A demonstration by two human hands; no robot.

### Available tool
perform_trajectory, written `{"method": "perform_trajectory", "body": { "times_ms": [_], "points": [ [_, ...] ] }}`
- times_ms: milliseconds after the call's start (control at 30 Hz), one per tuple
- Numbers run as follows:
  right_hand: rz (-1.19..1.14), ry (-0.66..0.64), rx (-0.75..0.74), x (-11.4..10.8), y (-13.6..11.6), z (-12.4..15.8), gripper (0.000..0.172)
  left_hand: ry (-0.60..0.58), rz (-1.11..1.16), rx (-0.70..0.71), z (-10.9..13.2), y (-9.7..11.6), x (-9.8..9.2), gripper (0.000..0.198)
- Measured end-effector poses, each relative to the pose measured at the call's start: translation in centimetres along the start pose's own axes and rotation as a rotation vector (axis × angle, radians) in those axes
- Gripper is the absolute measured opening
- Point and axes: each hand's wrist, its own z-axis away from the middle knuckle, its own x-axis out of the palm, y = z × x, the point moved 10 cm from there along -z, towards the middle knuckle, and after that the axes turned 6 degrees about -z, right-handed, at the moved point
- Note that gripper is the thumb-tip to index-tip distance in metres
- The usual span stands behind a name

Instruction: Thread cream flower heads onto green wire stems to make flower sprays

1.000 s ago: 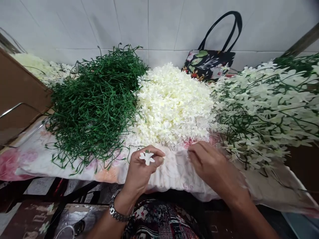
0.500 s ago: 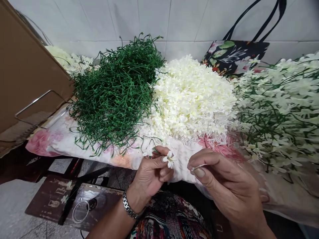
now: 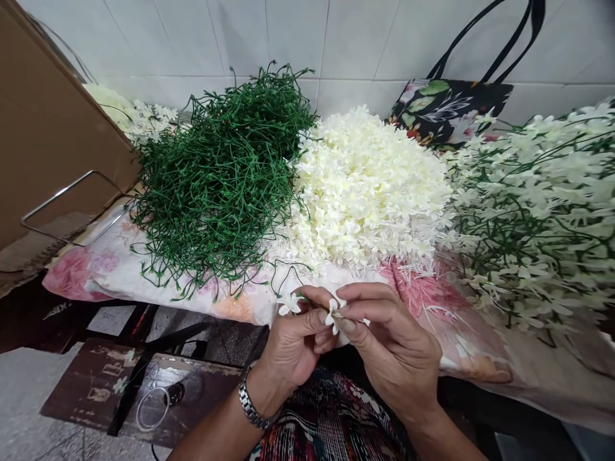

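Close in front of me, my left hand (image 3: 298, 342) is closed on a green artificial flower stem, mostly hidden in the fingers. One small white flower (image 3: 289, 303) shows above the left fingers, and a second white flower (image 3: 332, 315) lies at the thumb tip. My right hand (image 3: 401, 349) meets the left there, its thumb and forefinger pinched on a thin white flower piece against the second flower. Little of that piece shows. Beyond the hands lie a heap of green plastic stems (image 3: 221, 173) and a mound of loose white blossoms (image 3: 369, 186).
Assembled white flowers on green stems (image 3: 542, 218) are piled at the right. A floral cloth (image 3: 187, 282) covers the work surface. A cardboard box (image 3: 57, 128) with a metal wire handle (image 3: 62, 192) stands left. A dark floral bag (image 3: 446, 112) leans against the tiled wall.
My right hand has moved left, bringing its white piece to the flower at my left fingers. The hands were apart before and now touch. The left hand has barely moved.
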Motion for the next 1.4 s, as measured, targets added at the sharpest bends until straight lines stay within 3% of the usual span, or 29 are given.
{"method": "perform_trajectory", "body": {
  "times_ms": [333,567,833,967,1100,1300,1400],
  "points": [
    [-0.029,-0.003,-0.055,-0.1,0.1,0.5,0.029,-0.037,0.022,0.063,-0.2,0.4,0.3,0.023],
    [0.048,-0.042,-0.074,0.3,0.1,0.5,0.029,0.0,0.028,0.096,-0.3,0.6,-0.2,0.019],
    [0.122,-0.209,-0.001,0.8,1.3,0.2,0.023,0.113,-0.046,0.218,0.0,1.6,-1.7,0.021],
    [0.226,-0.269,0.037,0.7,1.5,-0.2,0.052,0.158,-0.212,0.388,0.6,3.3,-1.8,0.015],
    [0.281,-0.276,-0.043,0.8,0.7,-0.2,0.02,0.136,-0.431,0.496,1.1,4.2,-0.9,0.01],
    [0.308,-0.123,-0.011,-1.5,1.3,0.3,0.011,-0.102,-0.459,0.302,0.8,2.3,0.5,0.027],
    [0.256,-0.068,0.074,-2.8,2.1,0.3,0.006,-0.121,-0.525,0.294,0.9,2.2,0.3,0.03]
  ]
}}
